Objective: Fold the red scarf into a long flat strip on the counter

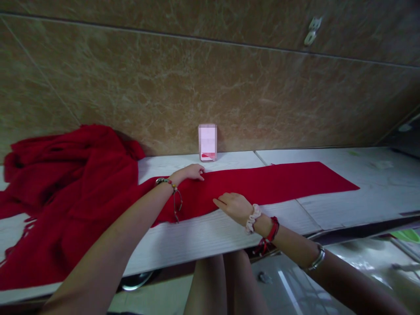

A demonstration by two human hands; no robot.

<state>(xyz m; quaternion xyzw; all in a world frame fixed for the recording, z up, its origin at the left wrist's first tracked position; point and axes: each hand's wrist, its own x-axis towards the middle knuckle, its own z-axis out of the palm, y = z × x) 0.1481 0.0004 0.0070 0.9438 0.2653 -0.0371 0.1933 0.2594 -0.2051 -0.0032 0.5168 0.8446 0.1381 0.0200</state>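
Note:
A red scarf (262, 183) lies stretched in a flat, folded strip along a white wood-grain counter (183, 245). Its fringed, bunched part (82, 183) is heaped at the left and droops toward the counter's front. At the strip's far edge, my left hand (193, 172) has its fingers bent in a pinch on the cloth. My right hand (233, 205) rests on the near edge, a little to the right, with fingers stretched out and pointing left. The undersides of both hands are hidden.
Against the brown marbled tile wall (164, 87) leans a phone (208, 142) with a lit, blurred screen. White hooks (313, 31) are fixed high on the wall. Below the counter's front edge are my legs (211, 284) and a shiny tiled floor, with a green object (407, 235) at right.

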